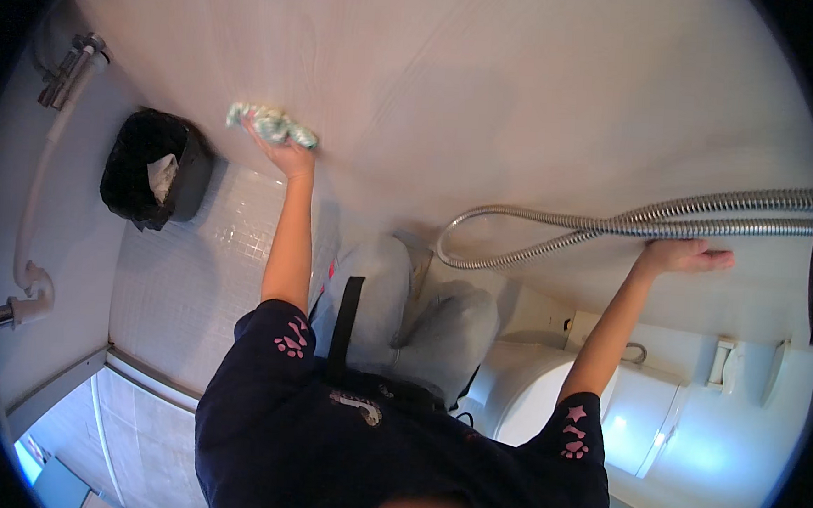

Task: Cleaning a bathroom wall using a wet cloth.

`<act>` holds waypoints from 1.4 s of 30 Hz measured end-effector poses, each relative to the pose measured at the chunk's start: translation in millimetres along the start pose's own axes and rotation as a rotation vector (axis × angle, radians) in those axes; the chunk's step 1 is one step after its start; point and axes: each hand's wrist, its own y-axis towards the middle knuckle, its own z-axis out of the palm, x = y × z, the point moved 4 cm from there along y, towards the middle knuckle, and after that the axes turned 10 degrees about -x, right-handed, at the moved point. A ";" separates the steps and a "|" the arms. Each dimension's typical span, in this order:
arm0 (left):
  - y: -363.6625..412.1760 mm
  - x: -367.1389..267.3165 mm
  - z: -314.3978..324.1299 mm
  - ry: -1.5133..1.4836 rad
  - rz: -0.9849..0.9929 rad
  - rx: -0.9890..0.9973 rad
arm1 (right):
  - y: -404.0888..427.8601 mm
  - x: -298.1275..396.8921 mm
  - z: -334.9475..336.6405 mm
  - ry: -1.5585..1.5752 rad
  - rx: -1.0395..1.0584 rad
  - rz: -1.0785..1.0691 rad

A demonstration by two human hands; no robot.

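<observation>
My left hand (291,157) holds a crumpled, light green and white patterned cloth (272,125) against the pale wall panel (414,102), its fingers partly covered by the cloth. Over on the right, my right hand (689,258) rests on or close to the same wall, just beneath a metal shower hose (622,225). No object shows in that hand; its fingers lie close together. The hose hangs in a long loop whose bend reaches towards the middle of the view.
A dark bin (193,181) lined with a black bag stands in the left corner. Beside it runs a white drain pipe (30,220), below a metal valve (71,74). At right stands a white toilet (537,399). Small tiles cover the floor (170,283).
</observation>
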 end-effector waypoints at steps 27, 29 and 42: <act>-132.0 19.9 -77.4 -0.129 -0.067 0.923 | -0.5 -2.8 -0.3 0.055 0.019 -0.067; -85.1 16.7 -77.4 -0.227 -0.658 0.489 | -0.1 -7.8 -1.2 0.072 -0.015 -0.039; 2.6 -211.0 25.6 -0.381 0.673 0.315 | 0.6 -16.4 -3.9 -0.011 0.008 -0.052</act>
